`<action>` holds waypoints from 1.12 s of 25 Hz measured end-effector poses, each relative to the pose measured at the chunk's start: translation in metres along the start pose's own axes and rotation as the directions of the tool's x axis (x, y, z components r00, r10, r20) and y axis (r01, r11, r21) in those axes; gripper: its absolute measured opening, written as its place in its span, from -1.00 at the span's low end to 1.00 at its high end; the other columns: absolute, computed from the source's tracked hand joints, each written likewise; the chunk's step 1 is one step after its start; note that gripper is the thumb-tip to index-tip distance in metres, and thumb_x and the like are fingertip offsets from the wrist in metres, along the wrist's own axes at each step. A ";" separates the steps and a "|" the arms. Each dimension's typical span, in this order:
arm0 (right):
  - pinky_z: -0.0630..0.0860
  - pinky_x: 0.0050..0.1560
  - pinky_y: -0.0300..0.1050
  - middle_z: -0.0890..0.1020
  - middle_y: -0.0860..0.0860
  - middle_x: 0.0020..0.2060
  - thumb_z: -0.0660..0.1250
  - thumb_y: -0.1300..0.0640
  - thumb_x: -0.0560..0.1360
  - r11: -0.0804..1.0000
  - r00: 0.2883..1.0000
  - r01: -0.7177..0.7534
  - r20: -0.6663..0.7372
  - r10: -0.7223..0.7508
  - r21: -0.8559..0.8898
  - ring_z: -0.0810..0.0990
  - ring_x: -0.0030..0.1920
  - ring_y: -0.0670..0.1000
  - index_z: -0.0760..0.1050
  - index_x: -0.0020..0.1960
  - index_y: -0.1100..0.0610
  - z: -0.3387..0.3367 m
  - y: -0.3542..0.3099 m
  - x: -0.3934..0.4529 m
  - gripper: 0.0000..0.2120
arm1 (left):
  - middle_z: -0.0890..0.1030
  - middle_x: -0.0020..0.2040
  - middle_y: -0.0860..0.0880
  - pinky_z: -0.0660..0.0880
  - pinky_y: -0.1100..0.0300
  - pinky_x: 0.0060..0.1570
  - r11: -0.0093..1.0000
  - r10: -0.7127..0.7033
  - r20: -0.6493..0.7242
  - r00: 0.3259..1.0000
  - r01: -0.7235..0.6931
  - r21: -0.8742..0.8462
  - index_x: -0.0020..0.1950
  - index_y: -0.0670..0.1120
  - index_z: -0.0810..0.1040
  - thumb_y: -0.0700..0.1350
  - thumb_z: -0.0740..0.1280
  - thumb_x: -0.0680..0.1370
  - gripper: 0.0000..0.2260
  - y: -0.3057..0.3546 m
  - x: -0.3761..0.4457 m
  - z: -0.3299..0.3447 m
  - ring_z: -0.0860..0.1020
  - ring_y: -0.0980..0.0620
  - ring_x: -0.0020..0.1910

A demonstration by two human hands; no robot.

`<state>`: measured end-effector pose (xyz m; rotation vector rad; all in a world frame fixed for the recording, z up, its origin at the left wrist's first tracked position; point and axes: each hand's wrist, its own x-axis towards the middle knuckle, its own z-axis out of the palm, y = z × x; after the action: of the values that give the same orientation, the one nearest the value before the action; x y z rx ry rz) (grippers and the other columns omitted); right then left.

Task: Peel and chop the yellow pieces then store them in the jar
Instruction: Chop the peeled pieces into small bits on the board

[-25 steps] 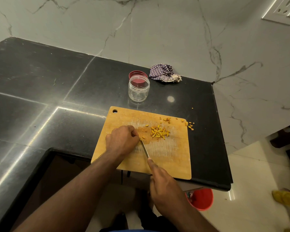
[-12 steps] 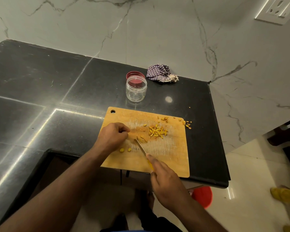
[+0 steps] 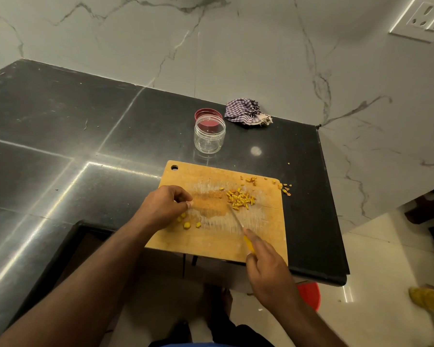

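Note:
A wooden cutting board point(image 3: 211, 244) lies at the counter's front edge. A heap of chopped yellow pieces point(image 3: 239, 199) sits right of the board's middle. Three larger yellow chunks point(image 3: 187, 222) lie near its left side. My right hand point(image 3: 266, 266) grips a yellow-handled knife point(image 3: 236, 217) whose tip reaches the heap's near edge. My left hand point(image 3: 164, 206) rests on the board with fingers curled, just above the larger chunks; nothing is visibly held in it. The clear empty jar point(image 3: 209, 135) stands open behind the board.
A red lid point(image 3: 207, 113) lies behind the jar, and a checked cloth point(image 3: 246, 111) sits beside it by the marble wall. Yellow scraps point(image 3: 285, 189) lie at the board's far right corner and on the black counter point(image 3: 60, 146). A red bucket point(image 3: 311, 294) stands on the floor below.
The knife tip has swung right from the larger chunks toward the chopped heap. My left hand drew back to the left, uncovering three larger chunks.

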<state>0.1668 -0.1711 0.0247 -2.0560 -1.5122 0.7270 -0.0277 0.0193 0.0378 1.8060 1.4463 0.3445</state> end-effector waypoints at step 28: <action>0.41 0.36 -0.13 0.45 -0.13 0.39 0.21 0.10 0.63 0.978 0.999 0.001 0.032 -0.008 0.211 0.42 0.35 -0.18 0.32 0.49 -0.07 0.019 -0.010 -0.004 -0.56 | 0.58 -0.09 0.10 0.32 0.31 -0.31 0.985 0.002 0.042 0.999 -0.010 0.174 0.18 0.04 0.56 -0.09 0.45 0.53 -0.76 -0.009 -0.024 -0.005 0.51 0.14 -0.14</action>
<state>0.1463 -0.1713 0.0176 -1.8904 -1.3922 0.8835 -0.0448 -0.0005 0.0409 1.9447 1.4803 0.1865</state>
